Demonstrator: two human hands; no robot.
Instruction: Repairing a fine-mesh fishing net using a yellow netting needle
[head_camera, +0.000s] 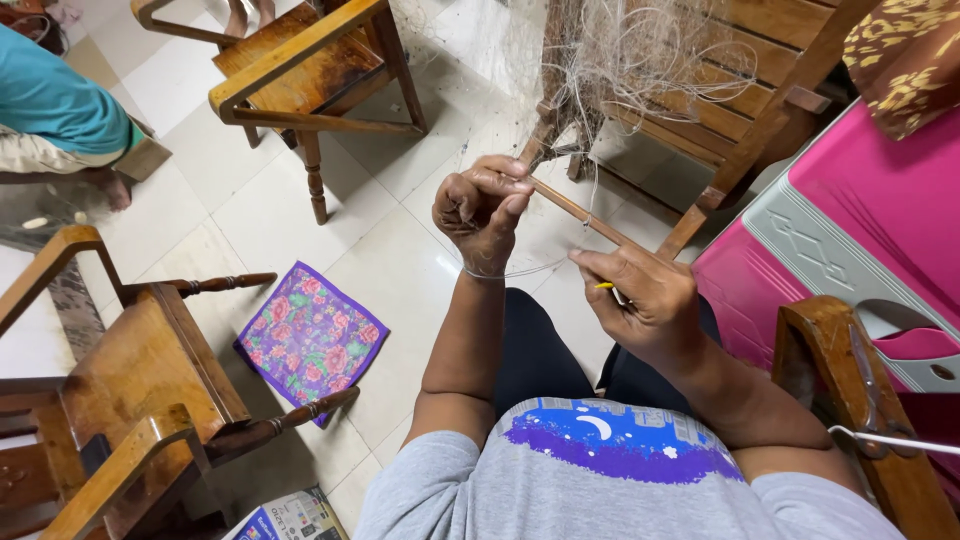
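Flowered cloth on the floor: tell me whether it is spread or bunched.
Spread: the flowered cloth lies flat on the tiles, corners out.

Floral purple cloth flat on pale tiled floor. Wooden chairs around. Pink plastic box at right. Seated person in teal top far left.

The floor is pale glossy tile. A purple floral cloth lies flat on it near the centre left. Wooden chairs stand on it: one at eleven o'clock, another at eight o'clock. A printed cardboard box rests at seven o'clock.
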